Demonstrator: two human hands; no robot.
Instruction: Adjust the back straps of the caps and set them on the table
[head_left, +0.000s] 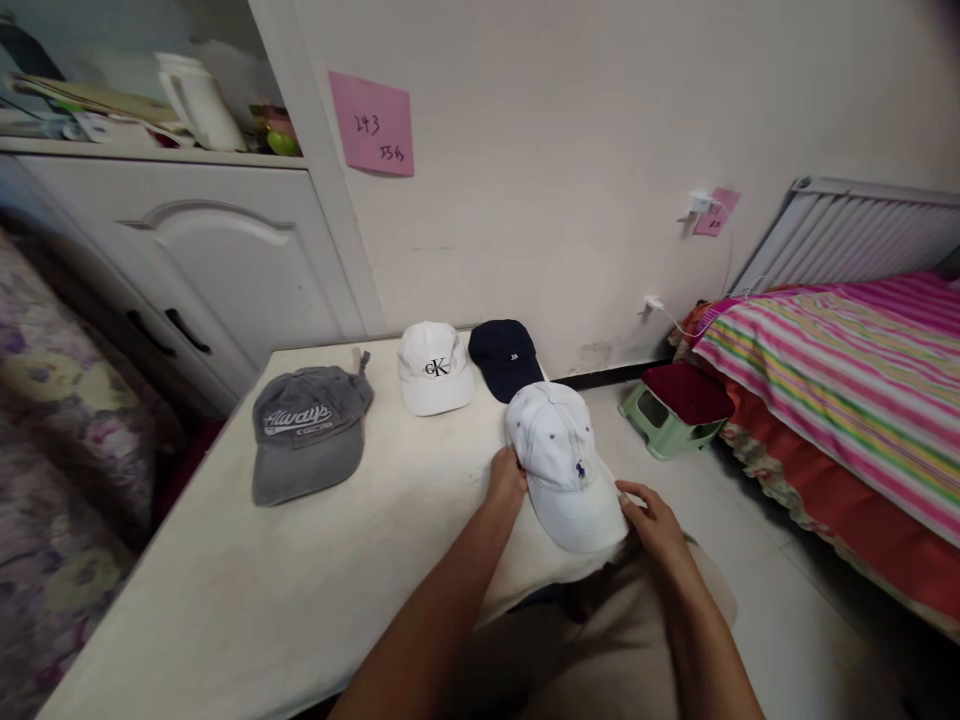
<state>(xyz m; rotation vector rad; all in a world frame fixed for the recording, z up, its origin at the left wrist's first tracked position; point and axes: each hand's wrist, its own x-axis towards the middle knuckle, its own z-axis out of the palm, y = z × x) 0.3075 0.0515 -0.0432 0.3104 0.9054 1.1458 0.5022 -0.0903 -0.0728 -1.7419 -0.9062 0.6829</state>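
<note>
A white baseball cap (553, 440) with a small dark blue rider emblem sits at the table's right front edge, its brim toward me. My left hand (507, 480) grips the cap's left rim, with some fingertips hidden by the cap. At the brim's right edge, my right hand (654, 520) pinches the border between thumb and fingers. Just behind is a navy baseball cap (504, 352), partly covered by the white one. Farther left stand a white cap with black lettering (435, 365) and a grey baseball cap (311, 425) with white script.
The caps are on a cream-covered table (390, 560). A white cabinet (210, 250) stands behind at left, beside a floral curtain (60, 430). To the right are a green stool (664, 430) with a dark red top and a bed (847, 400) with striped bedding.
</note>
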